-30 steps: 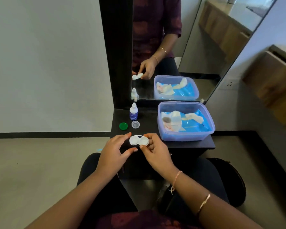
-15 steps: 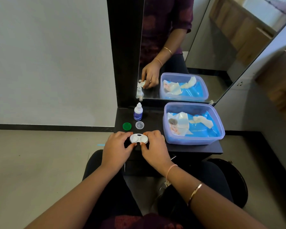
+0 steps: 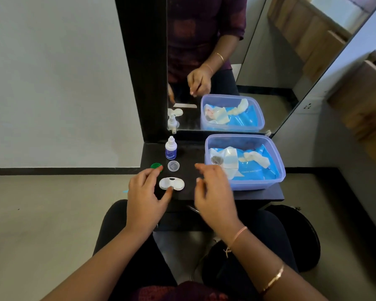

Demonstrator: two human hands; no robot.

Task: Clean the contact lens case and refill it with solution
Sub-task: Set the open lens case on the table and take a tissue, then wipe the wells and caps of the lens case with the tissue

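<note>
Lens case [image 3: 171, 184] sits uncapped on shelf [image 3: 191, 153]; green cap [image 3: 156, 165], clear cap [image 3: 173, 165] off. Solution bottle [image 3: 170, 148] untouched: refill pending. Left hand [image 3: 144, 192], right hand [image 3: 213, 187] apart, empty.

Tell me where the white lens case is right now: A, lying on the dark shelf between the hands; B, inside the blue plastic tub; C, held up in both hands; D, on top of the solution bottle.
A: the white lens case lies flat on the dark shelf, with the left hand touching its near edge by the thumb and the right hand apart from it.
</note>
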